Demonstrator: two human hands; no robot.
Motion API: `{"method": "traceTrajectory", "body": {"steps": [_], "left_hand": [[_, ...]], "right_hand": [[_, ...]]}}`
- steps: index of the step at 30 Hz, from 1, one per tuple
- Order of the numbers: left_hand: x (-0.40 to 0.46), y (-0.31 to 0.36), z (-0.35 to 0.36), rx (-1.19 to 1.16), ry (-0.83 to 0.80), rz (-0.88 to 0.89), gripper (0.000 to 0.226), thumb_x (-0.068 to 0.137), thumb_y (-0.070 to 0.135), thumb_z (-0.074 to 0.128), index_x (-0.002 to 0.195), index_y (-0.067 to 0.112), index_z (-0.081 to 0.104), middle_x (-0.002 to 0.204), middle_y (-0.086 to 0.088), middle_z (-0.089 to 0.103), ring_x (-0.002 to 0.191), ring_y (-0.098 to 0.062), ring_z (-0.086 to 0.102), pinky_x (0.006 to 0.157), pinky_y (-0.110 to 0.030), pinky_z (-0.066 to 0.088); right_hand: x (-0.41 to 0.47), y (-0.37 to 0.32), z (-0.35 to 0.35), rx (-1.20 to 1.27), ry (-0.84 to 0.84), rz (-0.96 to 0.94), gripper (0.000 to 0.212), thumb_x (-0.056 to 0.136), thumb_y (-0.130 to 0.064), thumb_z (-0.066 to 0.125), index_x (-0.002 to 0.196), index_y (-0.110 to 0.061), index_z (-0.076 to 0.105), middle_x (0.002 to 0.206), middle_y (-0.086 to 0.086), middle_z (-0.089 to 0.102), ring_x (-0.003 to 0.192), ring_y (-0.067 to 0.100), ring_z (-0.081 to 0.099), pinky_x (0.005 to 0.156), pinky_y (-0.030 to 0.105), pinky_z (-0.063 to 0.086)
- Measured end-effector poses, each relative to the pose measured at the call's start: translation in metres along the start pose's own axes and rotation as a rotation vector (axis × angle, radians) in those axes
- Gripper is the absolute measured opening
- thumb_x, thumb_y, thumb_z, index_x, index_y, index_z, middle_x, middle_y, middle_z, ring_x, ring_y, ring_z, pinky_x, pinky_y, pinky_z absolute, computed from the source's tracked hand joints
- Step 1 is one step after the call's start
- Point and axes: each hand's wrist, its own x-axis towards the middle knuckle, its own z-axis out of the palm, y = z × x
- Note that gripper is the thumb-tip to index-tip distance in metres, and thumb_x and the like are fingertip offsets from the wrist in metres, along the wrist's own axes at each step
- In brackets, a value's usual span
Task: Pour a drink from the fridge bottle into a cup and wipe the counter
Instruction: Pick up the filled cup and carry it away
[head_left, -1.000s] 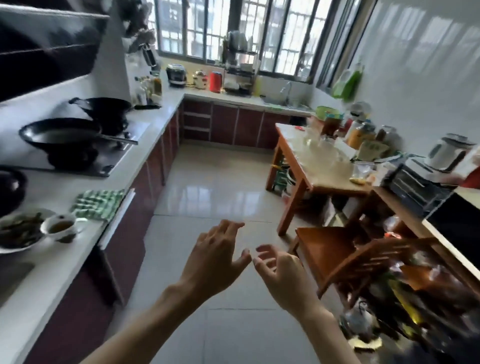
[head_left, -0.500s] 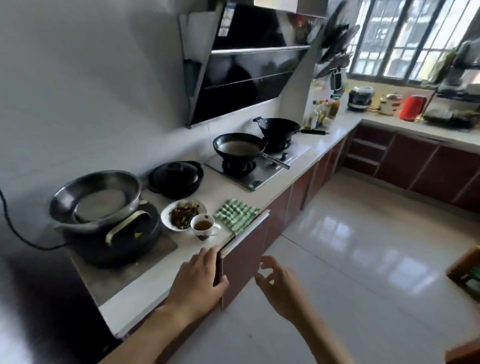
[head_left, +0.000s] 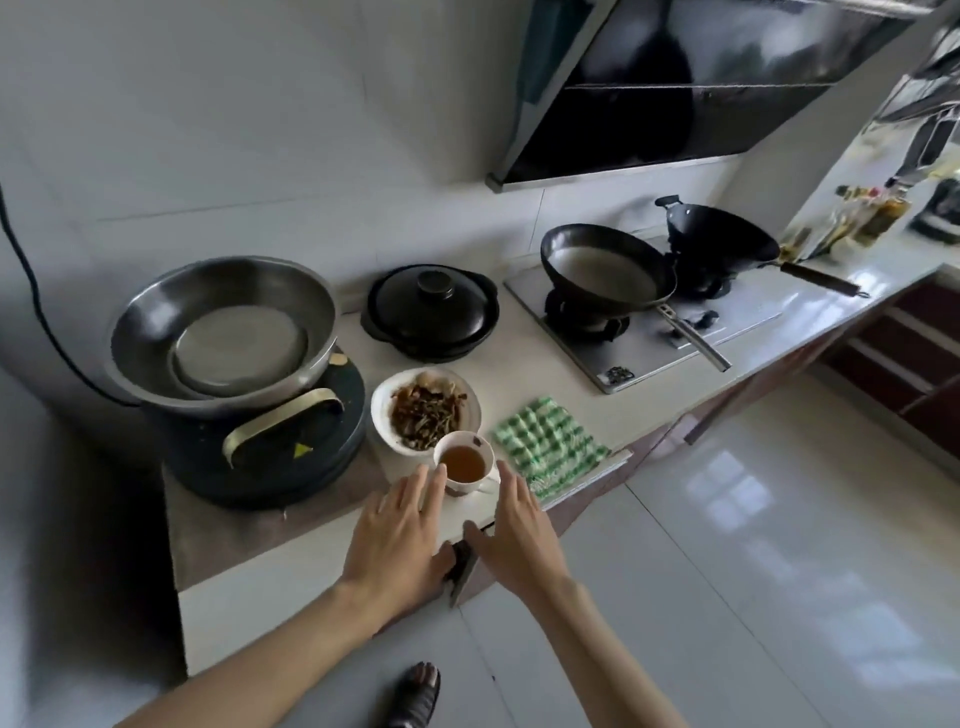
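A white cup (head_left: 466, 464) holding brown drink stands near the front edge of the pale counter (head_left: 311, 540). My left hand (head_left: 399, 535) reaches over the counter with straight fingers, its fingertips just left of the cup. My right hand (head_left: 514, 535) is on the cup's right side, fingers straight, fingertips beside the cup's handle. Neither hand grips anything. A green checked cloth (head_left: 549, 446) lies flat on the counter to the right of the cup. No bottle is in view.
A plate of dark food (head_left: 425, 409) touches the cup's far side. A steel basin (head_left: 223, 332) sits on a black cooker at left, a black lidded pot (head_left: 431, 312) behind. Two pans (head_left: 608, 270) stand on the hob at right. Tiled floor lies to the right.
The view has swung left from the kitchen aisle to the counter. Both hands have moved forward, from the counter's edge to either side of the cup.
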Motion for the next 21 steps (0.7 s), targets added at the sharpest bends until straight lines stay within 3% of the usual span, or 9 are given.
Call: {"method": "traceTrajectory", "body": {"steps": [4, 8, 11, 13, 17, 21], "left_hand": [[0.068, -0.02, 0.036, -0.281, -0.076, -0.07, 0.104, 0.075, 0.053, 0.076, 0.153, 0.012, 0.021, 0.15, -0.008, 0.043, 0.131, -0.025, 0.049, 0.098, -0.037, 0.051], [0.113, -0.038, 0.067, -0.463, -0.139, -0.129, 0.102, 0.072, 0.053, 0.079, 0.15, 0.015, 0.026, 0.143, -0.005, 0.051, 0.124, -0.023, 0.056, 0.088, -0.036, 0.055], [0.124, -0.044, 0.083, -0.616, -0.181, -0.143, 0.095, 0.071, 0.054, 0.079, 0.146, 0.033, 0.025, 0.139, 0.009, 0.054, 0.12, -0.013, 0.058, 0.088, -0.037, 0.056], [0.13, -0.045, 0.086, -0.682, -0.193, -0.189, 0.088, 0.069, 0.05, 0.081, 0.14, 0.04, 0.03, 0.132, 0.015, 0.057, 0.113, -0.009, 0.061, 0.082, -0.037, 0.057], [0.134, -0.043, 0.087, -0.667, -0.175, -0.221, 0.081, 0.066, 0.046, 0.082, 0.134, 0.034, 0.039, 0.123, 0.014, 0.063, 0.107, -0.012, 0.065, 0.074, -0.03, 0.053], [0.138, -0.02, 0.076, -0.678, -0.19, -0.213, 0.088, 0.062, 0.054, 0.082, 0.135, 0.032, 0.037, 0.126, 0.013, 0.063, 0.108, -0.015, 0.065, 0.069, -0.03, 0.047]], "right_hand": [[0.073, 0.016, 0.014, -0.007, -0.035, 0.087, 0.106, 0.085, -0.041, 0.072, 0.159, -0.01, 0.004, 0.165, 0.009, 0.024, 0.149, 0.025, 0.03, 0.118, 0.034, 0.031], [0.126, 0.032, 0.028, -0.026, -0.193, 0.175, 0.116, 0.08, -0.046, 0.077, 0.159, -0.008, 0.001, 0.164, 0.012, 0.025, 0.147, 0.028, 0.034, 0.114, 0.042, 0.039], [0.141, 0.038, 0.038, -0.034, -0.248, 0.201, 0.104, 0.074, -0.045, 0.081, 0.151, -0.013, 0.017, 0.142, 0.013, 0.054, 0.125, 0.032, 0.057, 0.093, 0.047, 0.054], [0.146, 0.04, 0.041, -0.011, -0.247, 0.204, 0.094, 0.07, -0.047, 0.083, 0.14, -0.018, 0.027, 0.126, 0.009, 0.062, 0.108, 0.031, 0.065, 0.079, 0.049, 0.058], [0.146, 0.046, 0.038, 0.011, -0.25, 0.198, 0.089, 0.069, -0.048, 0.085, 0.133, -0.019, 0.032, 0.124, 0.006, 0.063, 0.106, 0.03, 0.065, 0.078, 0.042, 0.056], [0.136, 0.059, 0.018, 0.018, -0.217, 0.234, 0.084, 0.07, -0.045, 0.082, 0.133, -0.023, 0.031, 0.12, 0.004, 0.065, 0.102, 0.031, 0.066, 0.073, 0.036, 0.051]]}}
